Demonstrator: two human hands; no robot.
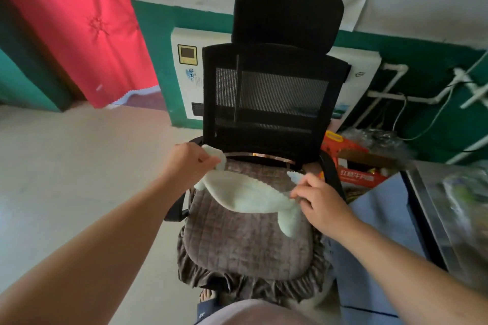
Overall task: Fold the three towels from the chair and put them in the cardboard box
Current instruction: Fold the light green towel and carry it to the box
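Observation:
A pale green-white fluffy towel [245,194] hangs stretched above the seat of a black mesh office chair [272,92]. My left hand [188,163] pinches its far left corner near the chair's backrest. My right hand [320,203] pinches the far right corner by the right armrest. The towel sags in the middle, and one end droops onto the brown quilted seat cushion [245,243]. A cardboard box [355,169] with red print stands open on the floor behind the chair's right side. No other towel shows.
A grey-blue surface [380,219] and a metal-edged table [435,208] lie close on the right. A white wall heater [186,71] stands behind the chair, a red curtain [79,21] at the left. Bare floor [66,166] spreads to the left.

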